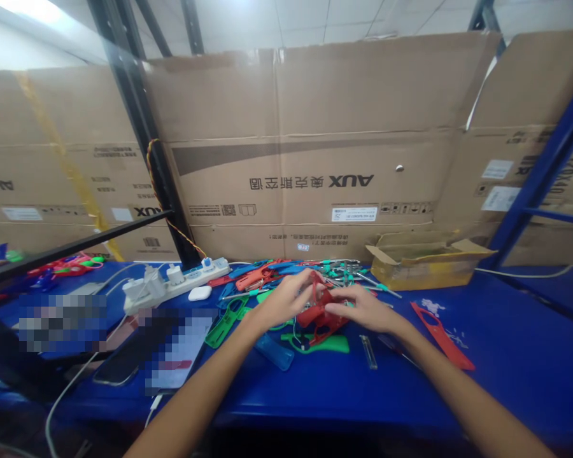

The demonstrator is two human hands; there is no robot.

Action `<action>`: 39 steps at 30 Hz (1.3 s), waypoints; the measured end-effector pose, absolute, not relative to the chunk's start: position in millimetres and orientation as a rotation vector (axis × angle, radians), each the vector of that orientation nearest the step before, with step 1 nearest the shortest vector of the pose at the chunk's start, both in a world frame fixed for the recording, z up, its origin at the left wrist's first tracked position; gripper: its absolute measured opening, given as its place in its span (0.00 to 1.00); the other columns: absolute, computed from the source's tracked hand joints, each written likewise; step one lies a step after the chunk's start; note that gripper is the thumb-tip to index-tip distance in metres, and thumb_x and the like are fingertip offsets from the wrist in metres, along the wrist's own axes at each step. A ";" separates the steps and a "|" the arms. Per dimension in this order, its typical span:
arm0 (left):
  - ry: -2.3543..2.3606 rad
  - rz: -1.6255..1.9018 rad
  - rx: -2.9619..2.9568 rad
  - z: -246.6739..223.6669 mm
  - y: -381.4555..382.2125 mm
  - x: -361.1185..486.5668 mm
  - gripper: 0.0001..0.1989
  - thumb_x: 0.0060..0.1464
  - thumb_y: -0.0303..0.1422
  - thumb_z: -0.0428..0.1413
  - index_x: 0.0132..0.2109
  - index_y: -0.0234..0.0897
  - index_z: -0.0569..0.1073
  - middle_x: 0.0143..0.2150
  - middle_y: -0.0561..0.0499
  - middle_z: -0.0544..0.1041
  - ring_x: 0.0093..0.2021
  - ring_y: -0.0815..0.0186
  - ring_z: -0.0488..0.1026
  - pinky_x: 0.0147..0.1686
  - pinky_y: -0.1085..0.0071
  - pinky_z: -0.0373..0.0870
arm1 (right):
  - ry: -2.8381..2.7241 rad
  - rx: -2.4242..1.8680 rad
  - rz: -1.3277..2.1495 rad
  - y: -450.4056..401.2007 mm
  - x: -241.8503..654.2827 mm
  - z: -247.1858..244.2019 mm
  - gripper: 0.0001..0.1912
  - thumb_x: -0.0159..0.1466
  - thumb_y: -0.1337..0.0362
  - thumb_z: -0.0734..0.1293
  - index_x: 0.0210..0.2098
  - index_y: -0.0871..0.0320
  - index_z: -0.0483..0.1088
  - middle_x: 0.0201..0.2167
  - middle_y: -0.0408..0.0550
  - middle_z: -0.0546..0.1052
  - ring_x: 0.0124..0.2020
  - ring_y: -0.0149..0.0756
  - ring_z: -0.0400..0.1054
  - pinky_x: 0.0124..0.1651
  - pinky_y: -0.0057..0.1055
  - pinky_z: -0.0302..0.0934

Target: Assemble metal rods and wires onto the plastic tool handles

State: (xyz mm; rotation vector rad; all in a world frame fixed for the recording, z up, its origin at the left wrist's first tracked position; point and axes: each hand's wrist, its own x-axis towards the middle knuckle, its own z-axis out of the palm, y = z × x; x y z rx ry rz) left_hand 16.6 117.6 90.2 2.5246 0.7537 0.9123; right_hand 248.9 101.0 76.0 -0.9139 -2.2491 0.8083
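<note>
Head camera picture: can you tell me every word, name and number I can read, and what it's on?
"AUX 奥克斯空调": middle cardboard, upside down.
"AUX", twice: left cardboard.
"120X40", seemingly: right cardboard, sideways, maybe continuing.
Too small or blurred: white labels, small print, sticker.

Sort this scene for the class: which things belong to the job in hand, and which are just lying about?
Probably part of the job:
held red plastic piece
green plastic pieces
blue plastic piece

Apparently just lying about:
power strip
white case
phone
</note>
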 end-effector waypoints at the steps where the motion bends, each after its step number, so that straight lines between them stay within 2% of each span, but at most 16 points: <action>1: 0.743 0.870 2.538 92.2 119.3 13.5 0.14 0.74 0.36 0.44 0.53 0.35 0.71 0.42 0.47 0.80 0.40 0.64 0.78 0.43 0.71 0.72 | -2.268 -0.918 0.852 98.6 249.7 78.7 0.21 0.71 0.47 0.64 0.38 0.58 0.78 0.33 0.44 0.81 0.36 0.39 0.74 0.42 0.33 0.66; 5: 0.719 0.655 2.618 99.6 133.9 -6.8 0.09 0.68 0.35 0.54 0.47 0.39 0.78 0.41 0.53 0.82 0.40 0.65 0.79 0.41 0.74 0.72 | -2.404 -0.892 1.049 89.7 256.6 91.4 0.21 0.69 0.47 0.67 0.32 0.58 0.78 0.24 0.40 0.75 0.26 0.31 0.67 0.31 0.27 0.60; 7: 0.801 0.638 2.655 100.4 143.3 -16.3 0.10 0.69 0.34 0.53 0.44 0.38 0.78 0.40 0.53 0.82 0.39 0.64 0.79 0.41 0.74 0.71 | -2.499 -0.841 1.103 86.5 256.8 93.5 0.20 0.66 0.47 0.70 0.31 0.57 0.79 0.25 0.39 0.74 0.26 0.31 0.66 0.31 0.26 0.57; 10: 1.022 0.734 2.702 97.0 154.4 -23.6 0.12 0.71 0.35 0.50 0.46 0.38 0.77 0.43 0.49 0.81 0.43 0.61 0.78 0.46 0.69 0.70 | -2.608 -0.756 1.009 83.7 248.5 86.7 0.20 0.64 0.45 0.71 0.34 0.56 0.82 0.30 0.42 0.76 0.32 0.33 0.67 0.34 0.27 0.58; 13: 1.166 0.765 2.766 88.6 159.4 -20.6 0.11 0.71 0.36 0.50 0.47 0.38 0.76 0.48 0.46 0.79 0.51 0.57 0.74 0.54 0.64 0.68 | -2.698 -0.735 0.952 82.1 236.9 74.9 0.22 0.65 0.43 0.70 0.37 0.56 0.82 0.28 0.42 0.75 0.28 0.32 0.67 0.32 0.27 0.58; 16: 1.207 0.682 2.843 77.5 160.7 -11.9 0.11 0.71 0.37 0.52 0.45 0.37 0.76 0.47 0.45 0.79 0.52 0.57 0.74 0.55 0.64 0.67 | -2.726 -0.772 0.800 83.2 233.2 68.6 0.19 0.63 0.45 0.73 0.40 0.55 0.82 0.27 0.41 0.78 0.27 0.31 0.70 0.30 0.25 0.59; 19: 1.254 0.598 2.892 67.8 161.4 -5.2 0.12 0.71 0.39 0.52 0.44 0.37 0.76 0.45 0.45 0.79 0.51 0.56 0.74 0.53 0.64 0.69 | -2.625 -0.904 0.480 92.9 241.9 67.5 0.14 0.66 0.49 0.71 0.39 0.52 0.81 0.32 0.41 0.82 0.33 0.33 0.75 0.36 0.26 0.64; 21: 1.291 0.562 2.912 63.8 162.1 -3.7 0.11 0.71 0.38 0.53 0.45 0.37 0.77 0.46 0.44 0.79 0.51 0.55 0.74 0.52 0.63 0.70 | -2.495 -1.029 0.323 105.9 254.1 66.0 0.14 0.72 0.53 0.65 0.42 0.52 0.81 0.39 0.46 0.82 0.40 0.37 0.76 0.45 0.31 0.66; 25: 1.322 0.513 2.939 60.7 163.1 -4.7 0.11 0.70 0.38 0.53 0.47 0.37 0.77 0.46 0.43 0.80 0.50 0.53 0.76 0.49 0.62 0.71 | -2.203 -1.310 0.044 139.7 286.0 54.8 0.19 0.75 0.62 0.57 0.58 0.55 0.73 0.54 0.58 0.76 0.57 0.50 0.68 0.59 0.47 0.63; 28: 1.313 0.492 2.959 59.6 162.5 -4.5 0.11 0.70 0.38 0.53 0.48 0.37 0.76 0.46 0.43 0.80 0.50 0.53 0.76 0.47 0.63 0.71 | -2.138 -1.443 -0.035 160.0 305.5 41.2 0.24 0.73 0.69 0.54 0.65 0.57 0.67 0.56 0.59 0.73 0.60 0.50 0.66 0.62 0.47 0.61; 31: 1.282 0.479 2.981 58.6 161.3 -2.5 0.12 0.70 0.39 0.54 0.50 0.36 0.76 0.46 0.43 0.80 0.49 0.53 0.77 0.46 0.64 0.71 | -2.167 -1.537 -0.046 172.3 314.0 27.9 0.25 0.71 0.74 0.55 0.63 0.57 0.69 0.55 0.59 0.74 0.57 0.48 0.69 0.60 0.45 0.63; 33: 1.264 0.489 2.990 58.7 160.5 -0.9 0.14 0.70 0.41 0.54 0.50 0.36 0.76 0.47 0.43 0.80 0.49 0.54 0.77 0.46 0.65 0.71 | -2.184 -1.590 -0.044 177.2 315.0 21.2 0.19 0.72 0.71 0.60 0.59 0.57 0.72 0.53 0.57 0.76 0.54 0.46 0.71 0.58 0.46 0.65; 35: 1.255 0.515 2.993 59.7 159.8 0.2 0.15 0.71 0.43 0.53 0.50 0.36 0.76 0.47 0.43 0.80 0.50 0.54 0.76 0.48 0.65 0.70 | -2.185 -1.628 -0.036 180.3 314.9 17.0 0.15 0.73 0.64 0.65 0.57 0.57 0.72 0.54 0.54 0.75 0.53 0.44 0.72 0.56 0.47 0.68; 37: 1.255 0.549 2.989 61.2 159.2 0.9 0.17 0.72 0.44 0.51 0.50 0.37 0.77 0.47 0.44 0.80 0.51 0.55 0.76 0.49 0.65 0.70 | -2.178 -1.643 -0.016 181.8 314.9 15.1 0.17 0.72 0.58 0.68 0.57 0.57 0.70 0.56 0.53 0.74 0.52 0.43 0.73 0.54 0.47 0.70; 39: 1.265 0.586 2.979 62.6 158.5 1.4 0.18 0.73 0.45 0.49 0.50 0.37 0.77 0.47 0.45 0.81 0.51 0.55 0.76 0.49 0.65 0.70 | -2.168 -1.639 0.021 182.1 315.0 14.8 0.18 0.71 0.57 0.68 0.57 0.57 0.70 0.57 0.53 0.74 0.52 0.43 0.73 0.54 0.47 0.71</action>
